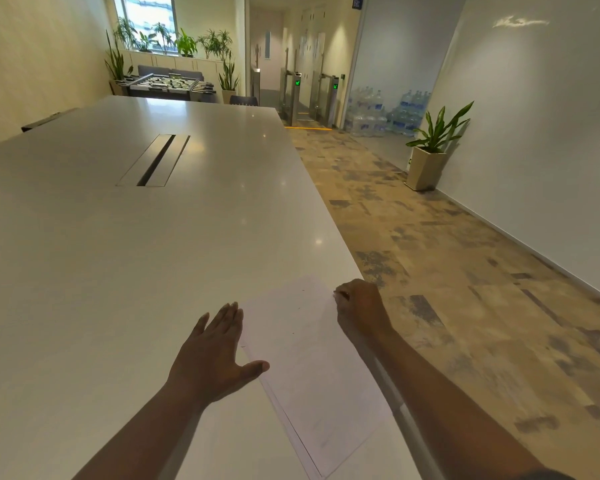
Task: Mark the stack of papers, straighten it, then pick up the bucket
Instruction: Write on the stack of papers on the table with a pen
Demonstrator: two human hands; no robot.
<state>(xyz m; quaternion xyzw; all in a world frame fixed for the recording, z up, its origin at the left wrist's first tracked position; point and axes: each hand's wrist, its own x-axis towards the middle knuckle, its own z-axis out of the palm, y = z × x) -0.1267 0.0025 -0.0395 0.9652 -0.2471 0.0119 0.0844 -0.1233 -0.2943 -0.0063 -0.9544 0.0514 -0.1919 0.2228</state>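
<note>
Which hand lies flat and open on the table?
The left hand, fingers spread flat beside the stack of papers. The right hand is curled at the stack's far right edge.

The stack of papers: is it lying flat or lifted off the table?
Flat. The stack of papers lies on the table, left hand at its edge.

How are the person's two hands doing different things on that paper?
The left hand lies flat and open, fingers spread, along the stack of papers' left edge; the right hand is curled at its far right corner. The left rests mostly on the table; the right is at the table's edge. Both touch the stack.
</note>
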